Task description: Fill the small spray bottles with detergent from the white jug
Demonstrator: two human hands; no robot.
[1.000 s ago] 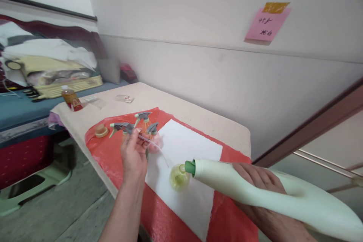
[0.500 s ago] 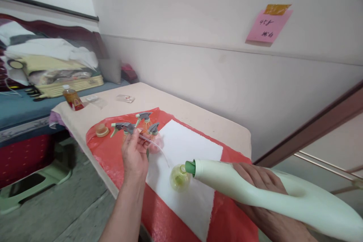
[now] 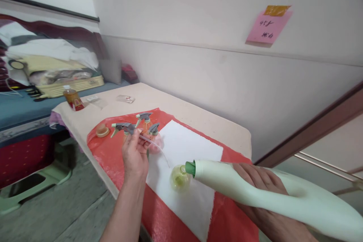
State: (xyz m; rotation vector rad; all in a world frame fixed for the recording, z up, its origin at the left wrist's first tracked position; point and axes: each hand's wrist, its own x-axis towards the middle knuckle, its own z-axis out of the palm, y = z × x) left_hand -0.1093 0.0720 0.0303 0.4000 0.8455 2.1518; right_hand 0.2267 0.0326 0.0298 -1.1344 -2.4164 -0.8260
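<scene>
My left hand [image 3: 135,151] is closed on a grey and pale green spray nozzle [image 3: 124,126], whose clear dip tube [image 3: 159,148] hangs out to the right. My right hand [image 3: 263,185] grips a large pale green jug [image 3: 227,179] by its handle, tilted to the left. The jug's green spout [image 3: 190,167] is at the mouth of a small round yellow-green spray bottle [image 3: 180,179]. That bottle stands on a white cloth [image 3: 195,147]. Just behind my left hand are a pink bottle [image 3: 155,143] and an orange one [image 3: 146,124], both with grey spray tops.
Red plastic sheeting [image 3: 107,155] covers part of the table [image 3: 181,102]. A round cap [image 3: 102,131] lies on the sheet's left. A drink bottle [image 3: 73,98] and small clear packets [image 3: 125,99] sit farther back. A wall with a pink note [image 3: 268,26] rises behind; a stool [image 3: 34,187] stands at left.
Almost nothing differs. Both hands keep the same hold, and the jug's spout stays at the bottle's mouth; the view has shifted very slightly.
</scene>
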